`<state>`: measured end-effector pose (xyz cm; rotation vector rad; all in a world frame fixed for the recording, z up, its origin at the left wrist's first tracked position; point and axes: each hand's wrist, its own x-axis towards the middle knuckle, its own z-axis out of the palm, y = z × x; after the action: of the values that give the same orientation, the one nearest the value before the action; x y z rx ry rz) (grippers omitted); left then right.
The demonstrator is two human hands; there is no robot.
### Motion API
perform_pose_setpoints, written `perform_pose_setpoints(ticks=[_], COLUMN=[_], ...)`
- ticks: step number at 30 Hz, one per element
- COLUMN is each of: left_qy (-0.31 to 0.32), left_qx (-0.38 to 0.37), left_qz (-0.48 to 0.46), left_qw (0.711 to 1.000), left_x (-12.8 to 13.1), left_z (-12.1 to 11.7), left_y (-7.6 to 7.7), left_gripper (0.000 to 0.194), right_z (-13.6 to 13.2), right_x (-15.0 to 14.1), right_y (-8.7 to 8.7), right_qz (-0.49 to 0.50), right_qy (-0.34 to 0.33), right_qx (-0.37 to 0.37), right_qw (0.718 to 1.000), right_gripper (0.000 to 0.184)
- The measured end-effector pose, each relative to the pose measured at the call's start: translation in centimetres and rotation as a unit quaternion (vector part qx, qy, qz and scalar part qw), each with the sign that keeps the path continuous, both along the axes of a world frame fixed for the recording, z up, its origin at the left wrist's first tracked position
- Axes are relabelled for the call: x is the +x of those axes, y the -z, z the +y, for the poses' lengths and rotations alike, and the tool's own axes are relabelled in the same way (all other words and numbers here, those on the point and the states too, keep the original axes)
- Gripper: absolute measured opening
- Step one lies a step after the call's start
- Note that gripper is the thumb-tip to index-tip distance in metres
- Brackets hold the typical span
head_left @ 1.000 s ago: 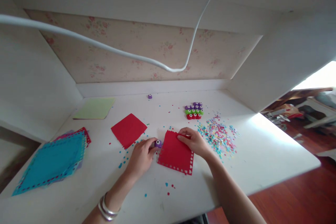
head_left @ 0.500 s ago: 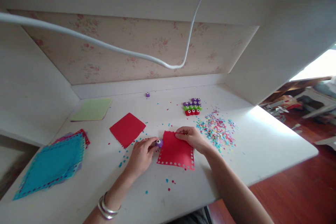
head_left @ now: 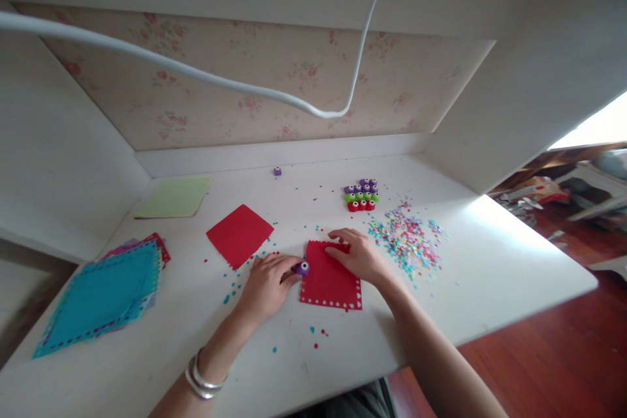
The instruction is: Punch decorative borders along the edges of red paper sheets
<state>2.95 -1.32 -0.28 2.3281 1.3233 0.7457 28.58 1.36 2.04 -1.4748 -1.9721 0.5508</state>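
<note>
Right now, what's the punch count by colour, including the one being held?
Purple punches: 8 (6 grouped, 1 alone at the back, 1 in the left hand)
Green punches: 4
Red punches: 3
Total visible: 15

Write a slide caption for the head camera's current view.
Left hand holding a purple punch at the left edge of a perforated red sheet, right hand on its far right corner.
</note>
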Motion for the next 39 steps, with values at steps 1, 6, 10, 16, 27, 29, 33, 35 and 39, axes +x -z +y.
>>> perform_pose_setpoints(ticks=[1, 6, 10, 16, 27, 29, 33, 35, 39], left_qy=[0.001, 0.005, 0.024, 0.031, 0.035, 0.036, 0.037, 0.036, 0.035], left_qx=[0.0, 0.006, 0.008, 0.007, 0.004, 0.004, 0.006, 0.002, -0.011], left_qz=[0.0, 0.005, 0.002, -0.005, -0.002, -0.002, -0.004, -0.004, -0.011], left_qw=[1.0, 1.0, 1.0, 0.999, 0.999, 0.999, 0.999, 0.999, 0.999], left_x=[0.0, 0.1, 0.0, 0.0, 0.0, 0.0, 0.1, 0.1, -0.1], left_z=[0.0, -0.1, -0.1, -0.1, -0.3, -0.3, -0.3, -0.3, -0.3], left_y=[0.0, -0.3, -0.5, -0.7, -0.9, -0.9, -1.0, -1.0, -1.3], left_gripper=[0.027, 0.029, 0.031, 0.03, 0.028, 0.028, 0.027, 0.028, 0.03], right_z=[-0.2, -2.0, -2.8, -2.8, -2.8, -2.8, -2.8, -2.8, -2.9], right_x=[0.0, -0.7, -1.4, -1.5, -1.6, -1.6, -1.6, -1.6, -1.7], right_y=[0.1, 0.4, 1.1, 1.5, 1.6, 1.7, 1.7, 1.6, 1.3], right_qz=[-0.024, -0.108, -0.133, -0.157, -0.16, -0.157, -0.152, -0.151, -0.145], right_qy=[-0.007, -0.064, -0.095, -0.097, -0.097, -0.095, -0.095, -0.096, -0.097], right_qx=[0.042, 0.099, 0.088, 0.079, 0.076, 0.078, 0.081, 0.079, 0.081], right_qw=[0.999, 0.987, 0.983, 0.98, 0.979, 0.98, 0.98, 0.981, 0.981], right_gripper=[0.026, 0.031, 0.03, 0.032, 0.033, 0.033, 0.033, 0.033, 0.032])
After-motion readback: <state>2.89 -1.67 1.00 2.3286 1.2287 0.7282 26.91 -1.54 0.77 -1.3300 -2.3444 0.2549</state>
